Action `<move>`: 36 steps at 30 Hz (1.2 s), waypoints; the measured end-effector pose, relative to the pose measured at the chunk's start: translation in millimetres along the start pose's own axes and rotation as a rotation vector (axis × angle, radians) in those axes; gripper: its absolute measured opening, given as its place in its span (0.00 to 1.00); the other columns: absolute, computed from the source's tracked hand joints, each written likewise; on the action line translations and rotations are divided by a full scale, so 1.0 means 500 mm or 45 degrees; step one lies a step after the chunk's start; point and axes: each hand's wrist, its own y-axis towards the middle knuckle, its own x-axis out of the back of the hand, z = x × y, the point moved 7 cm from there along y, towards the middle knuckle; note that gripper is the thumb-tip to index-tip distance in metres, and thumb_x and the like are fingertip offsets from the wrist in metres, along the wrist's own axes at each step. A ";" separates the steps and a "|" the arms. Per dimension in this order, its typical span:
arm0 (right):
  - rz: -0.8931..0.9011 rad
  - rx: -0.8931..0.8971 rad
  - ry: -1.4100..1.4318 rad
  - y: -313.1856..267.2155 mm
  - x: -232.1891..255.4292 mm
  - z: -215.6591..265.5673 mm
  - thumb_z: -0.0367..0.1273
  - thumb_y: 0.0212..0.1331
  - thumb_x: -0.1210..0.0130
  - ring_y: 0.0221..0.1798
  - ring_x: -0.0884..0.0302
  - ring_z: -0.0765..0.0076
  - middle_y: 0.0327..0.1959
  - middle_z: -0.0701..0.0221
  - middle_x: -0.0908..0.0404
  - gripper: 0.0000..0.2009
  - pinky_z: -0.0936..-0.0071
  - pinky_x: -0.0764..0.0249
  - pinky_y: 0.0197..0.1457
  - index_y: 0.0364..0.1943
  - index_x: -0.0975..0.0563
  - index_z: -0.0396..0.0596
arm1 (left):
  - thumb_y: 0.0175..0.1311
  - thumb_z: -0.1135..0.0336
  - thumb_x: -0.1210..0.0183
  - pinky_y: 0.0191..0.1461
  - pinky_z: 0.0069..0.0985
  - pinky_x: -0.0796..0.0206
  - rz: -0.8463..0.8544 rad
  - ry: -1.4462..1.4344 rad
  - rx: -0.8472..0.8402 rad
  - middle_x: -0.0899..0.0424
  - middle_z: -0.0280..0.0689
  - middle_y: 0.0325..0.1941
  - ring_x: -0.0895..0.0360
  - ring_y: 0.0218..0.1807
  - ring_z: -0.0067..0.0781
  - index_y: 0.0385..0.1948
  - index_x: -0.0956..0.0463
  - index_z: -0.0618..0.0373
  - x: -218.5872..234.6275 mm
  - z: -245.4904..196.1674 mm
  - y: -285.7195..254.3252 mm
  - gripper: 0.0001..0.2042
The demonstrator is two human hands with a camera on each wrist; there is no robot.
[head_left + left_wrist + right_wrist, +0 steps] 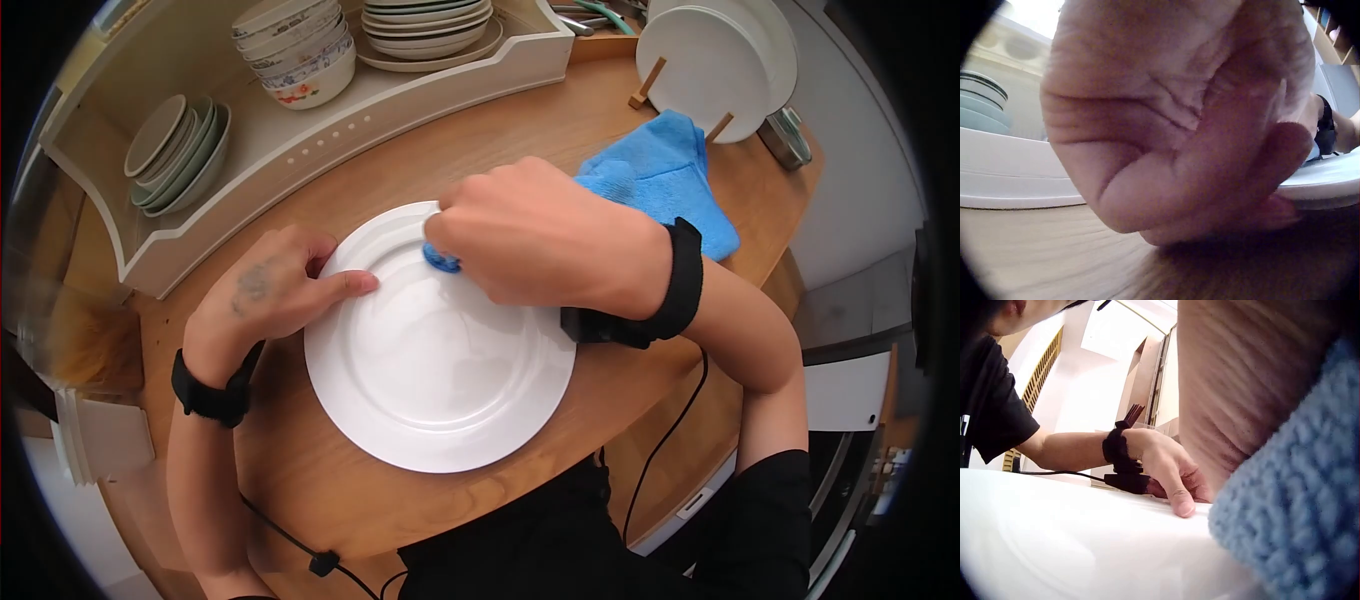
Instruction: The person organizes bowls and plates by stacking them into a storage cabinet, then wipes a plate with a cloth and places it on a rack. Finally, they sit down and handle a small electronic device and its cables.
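Observation:
A white round plate (430,350) lies over the wooden table in the middle of the head view. At its left rim my left hand (275,280) grips it, thumb on the upper face and fingers curled in under the edge, as the left wrist view shows. My right hand (545,235) is bunched round a blue cloth (440,257) and holds it against the plate's far part. Close up in the right wrist view, the fluffy cloth (1297,487) touches the glossy plate surface. Most of this cloth is hidden by the fist in the head view.
Behind the right wrist lies blue cloth (670,170) on the table. A white shelf (330,150) along the back holds stacked bowls (295,55), plates (425,30) and small dishes (180,155). White plates (715,70) stand in a wooden rack at the back right.

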 end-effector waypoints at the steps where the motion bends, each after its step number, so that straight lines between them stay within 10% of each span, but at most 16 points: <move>1: 0.045 -0.056 0.016 -0.013 0.000 -0.007 0.26 0.48 0.41 0.32 0.19 0.45 0.29 0.57 0.18 0.04 0.55 0.23 0.34 0.25 0.21 0.39 | 0.57 0.44 0.33 0.31 0.38 0.34 0.039 0.010 0.030 0.21 0.47 0.21 0.25 0.23 0.43 0.25 0.19 0.66 -0.004 0.001 -0.001 0.26; 6: 0.146 -0.167 0.022 -0.054 -0.006 -0.013 0.29 0.49 0.39 0.36 0.19 0.49 0.32 0.60 0.20 0.05 0.57 0.23 0.35 0.26 0.20 0.40 | 0.61 0.41 0.37 0.32 0.40 0.30 -0.126 0.197 0.070 0.20 0.51 0.21 0.20 0.25 0.50 0.24 0.19 0.65 -0.008 -0.022 -0.053 0.28; 9: -0.225 -0.012 0.001 -0.060 0.009 -0.005 0.28 0.51 0.39 0.40 0.20 0.53 0.35 0.62 0.23 0.05 0.60 0.22 0.37 0.26 0.20 0.41 | 0.65 0.39 0.43 0.31 0.45 0.29 -0.122 0.459 0.211 0.20 0.52 0.20 0.20 0.26 0.59 0.21 0.19 0.63 -0.023 -0.048 -0.105 0.30; 15: -0.240 0.218 -0.072 -0.013 -0.007 0.034 0.27 0.56 0.44 0.42 0.19 0.57 0.36 0.64 0.24 0.06 0.63 0.19 0.39 0.25 0.21 0.40 | 0.66 0.45 0.39 0.32 0.43 0.31 0.022 0.605 0.251 0.18 0.46 0.24 0.20 0.28 0.52 0.27 0.19 0.59 -0.072 -0.105 -0.229 0.22; 23: -0.317 0.246 -0.050 0.001 -0.011 0.048 0.28 0.57 0.44 0.38 0.18 0.56 0.33 0.64 0.22 0.06 0.62 0.20 0.37 0.26 0.22 0.39 | 0.61 0.50 0.35 0.50 0.39 0.24 -0.313 0.795 -0.544 0.23 0.52 0.54 0.22 0.55 0.53 0.50 0.26 0.73 -0.162 -0.236 -0.317 0.30; 36: 0.043 0.392 0.760 -0.079 -0.023 0.134 0.31 0.54 0.37 0.31 0.20 0.50 0.34 0.60 0.26 0.08 0.58 0.23 0.33 0.30 0.21 0.39 | 0.69 0.65 0.45 0.48 0.39 0.19 -0.312 1.163 -0.864 0.17 0.62 0.37 0.15 0.44 0.60 0.38 0.20 0.82 -0.191 -0.279 -0.300 0.19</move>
